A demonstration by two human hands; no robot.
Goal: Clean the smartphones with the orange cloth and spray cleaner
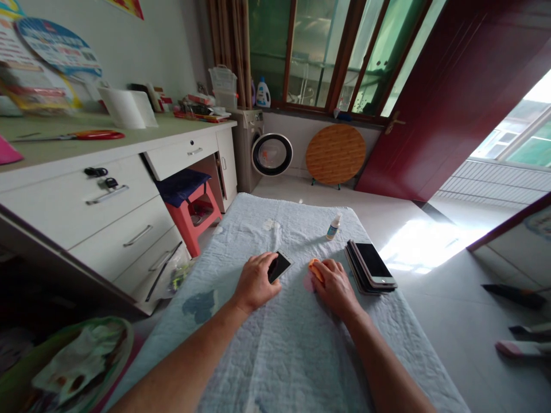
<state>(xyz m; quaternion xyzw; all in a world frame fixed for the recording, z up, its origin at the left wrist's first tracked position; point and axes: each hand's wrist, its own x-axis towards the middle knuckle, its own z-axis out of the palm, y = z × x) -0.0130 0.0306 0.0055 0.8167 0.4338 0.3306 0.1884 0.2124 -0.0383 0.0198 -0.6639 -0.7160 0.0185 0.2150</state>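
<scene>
My left hand [257,281] grips a smartphone [279,265] by its near side, its dark screen facing up and its far corner sticking out past my fingers. A folded orange cloth [315,268] is pinched in my right hand [334,285], low over the quilted cover and apart from the phone. Just right of that hand lies a stack of phones [373,267], the top one white-framed with a black screen. Beyond both hands a small spray bottle [333,228] with a clear cap stands upright.
A pale blue quilted cover [275,355] drapes the table. To the left are white drawers [116,229] and a red stool [193,215]; a basket [124,344] sits at lower left. Farther back are a washing machine with its door open [272,155], a round wooden board [336,152] and a red door [413,92].
</scene>
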